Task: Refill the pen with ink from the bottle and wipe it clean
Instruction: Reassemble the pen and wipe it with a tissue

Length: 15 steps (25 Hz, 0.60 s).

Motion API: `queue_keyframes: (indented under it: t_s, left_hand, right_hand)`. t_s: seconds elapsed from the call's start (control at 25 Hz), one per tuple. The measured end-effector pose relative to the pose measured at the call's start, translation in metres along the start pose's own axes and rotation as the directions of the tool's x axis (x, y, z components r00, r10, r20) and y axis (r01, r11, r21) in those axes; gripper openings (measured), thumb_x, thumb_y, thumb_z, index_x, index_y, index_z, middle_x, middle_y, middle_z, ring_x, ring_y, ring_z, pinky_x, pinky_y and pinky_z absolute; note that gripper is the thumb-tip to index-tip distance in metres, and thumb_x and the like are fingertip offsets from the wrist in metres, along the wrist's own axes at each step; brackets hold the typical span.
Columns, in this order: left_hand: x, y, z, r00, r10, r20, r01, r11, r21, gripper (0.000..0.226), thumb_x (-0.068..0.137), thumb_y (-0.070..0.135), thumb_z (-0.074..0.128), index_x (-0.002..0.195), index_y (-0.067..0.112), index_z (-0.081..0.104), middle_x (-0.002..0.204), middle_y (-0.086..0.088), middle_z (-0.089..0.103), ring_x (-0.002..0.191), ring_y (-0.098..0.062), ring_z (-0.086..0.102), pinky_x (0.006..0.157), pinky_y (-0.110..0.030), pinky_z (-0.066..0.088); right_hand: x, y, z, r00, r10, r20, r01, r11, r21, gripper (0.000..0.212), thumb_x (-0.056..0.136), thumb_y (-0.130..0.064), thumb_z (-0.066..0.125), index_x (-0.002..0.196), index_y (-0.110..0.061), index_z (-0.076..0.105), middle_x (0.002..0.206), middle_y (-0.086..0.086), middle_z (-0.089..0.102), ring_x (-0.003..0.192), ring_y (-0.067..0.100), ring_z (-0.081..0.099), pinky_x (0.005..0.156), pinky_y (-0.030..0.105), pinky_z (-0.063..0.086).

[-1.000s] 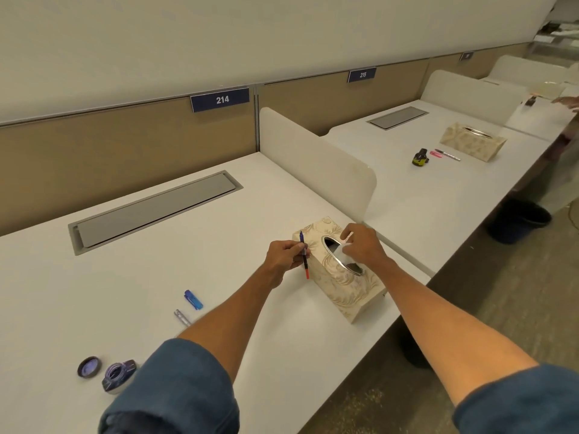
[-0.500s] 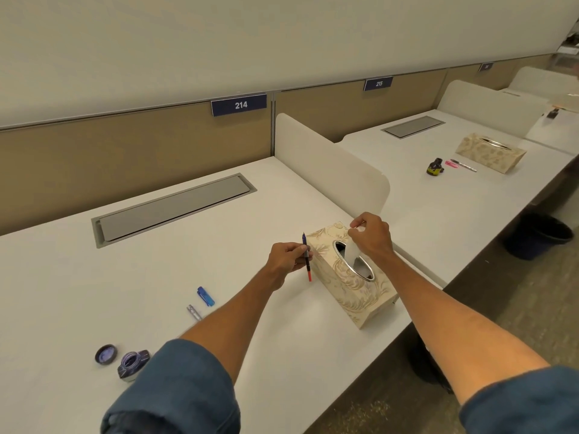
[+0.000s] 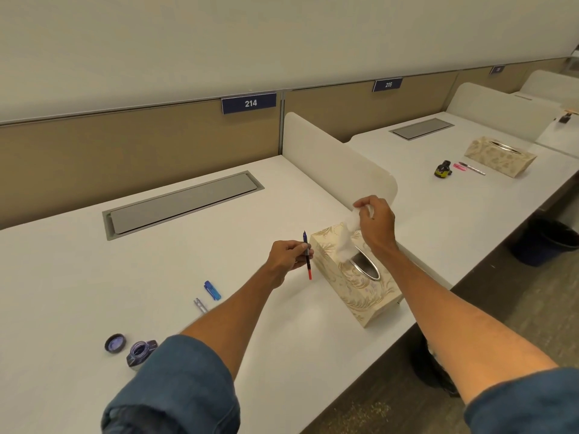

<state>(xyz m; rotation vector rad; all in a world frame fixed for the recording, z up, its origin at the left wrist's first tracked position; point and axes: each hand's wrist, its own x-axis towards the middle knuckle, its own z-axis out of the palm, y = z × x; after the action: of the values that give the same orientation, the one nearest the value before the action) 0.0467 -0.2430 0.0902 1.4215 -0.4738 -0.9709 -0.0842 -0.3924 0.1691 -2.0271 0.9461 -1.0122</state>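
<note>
My left hand [image 3: 286, 256] pinches a thin pen part [image 3: 307, 256], dark blue at its upper tip and red at its lower end, held nearly upright just left of the patterned tissue box [image 3: 360, 289]. A white tissue [image 3: 346, 239] stretches up out of the box's oval slot, pinched at its top by my right hand [image 3: 374, 222]. The open ink bottle [image 3: 141, 353] stands at the near left of the white desk [image 3: 78, 277], its round cap [image 3: 115, 343] lying beside it. A blue pen cap [image 3: 212, 290] and a silver pen piece [image 3: 200, 305] lie between bottle and box.
A white divider panel [image 3: 332, 158] stands behind the tissue box. A grey cable hatch [image 3: 185, 203] is set into the desk's back. The neighbouring desk holds another tissue box [image 3: 499, 155], a dark bottle [image 3: 442, 169] and pens [image 3: 470, 168]. A dark bin [image 3: 545, 242] stands on the floor at right.
My right hand has risen from the box's slot, drawing the tissue up and out. My left hand keeps the pen part beside the box.
</note>
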Motion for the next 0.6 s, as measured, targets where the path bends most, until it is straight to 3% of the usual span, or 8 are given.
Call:
queue_keyframes:
  t_s: [0.12, 0.24, 0.44, 0.6]
  left_hand:
    - [-0.004, 0.001, -0.004, 1.000, 0.006, -0.001, -0.006, 1.000, -0.010, 0.021, 0.097, 0.009, 0.053, 0.104, -0.005, 0.066, 0.095, -0.015, 0.069, 0.092, -0.026, 0.067, 0.093, -0.035, 0.053]
    - [-0.011, 0.005, -0.013, 1.000, 0.022, -0.021, -0.023, 0.999, -0.028, 0.019, 0.097, 0.009, 0.052, 0.098, -0.003, 0.067, 0.092, -0.013, 0.069, 0.092, -0.027, 0.067, 0.096, -0.038, 0.053]
    - [-0.027, 0.011, -0.043, 0.994, 0.073, -0.078, -0.079, 0.994, -0.078, 0.022, 0.098, 0.010, 0.051, 0.085, 0.002, 0.068, 0.090, -0.012, 0.068, 0.090, -0.025, 0.065, 0.098, -0.039, 0.051]
    - [-0.040, 0.011, -0.074, 0.986, 0.104, -0.133, -0.116, 0.989, -0.087, 0.022, 0.098, 0.010, 0.050, 0.087, 0.004, 0.068, 0.094, -0.012, 0.069, 0.094, -0.025, 0.066, 0.099, -0.039, 0.051]
  right_hand:
    - [0.006, -0.015, 0.005, 0.999, 0.031, -0.017, -0.028, 0.988, 0.155, 0.026, 0.089, 0.002, 0.045, 0.092, -0.011, 0.067, 0.106, 0.010, 0.062, 0.094, 0.014, 0.055, 0.082, 0.009, 0.040]
    - [0.006, -0.021, 0.018, 0.996, 0.079, 0.036, -0.086, 0.966, 0.242, 0.029, 0.088, 0.001, 0.045, 0.088, -0.015, 0.069, 0.108, 0.011, 0.067, 0.103, 0.018, 0.057, 0.090, 0.022, 0.043]
    - [-0.009, -0.033, 0.054, 0.971, 0.202, 0.127, -0.229, 0.938, 0.259, 0.033, 0.090, 0.001, 0.041, 0.098, -0.009, 0.072, 0.107, 0.004, 0.068, 0.097, 0.017, 0.058, 0.070, 0.017, 0.045]
    - [-0.023, -0.043, 0.086, 0.923, 0.301, 0.238, -0.358, 0.899, 0.251, 0.016, 0.084, -0.013, 0.066, 0.097, -0.006, 0.074, 0.104, 0.007, 0.071, 0.097, 0.020, 0.063, 0.076, 0.025, 0.045]
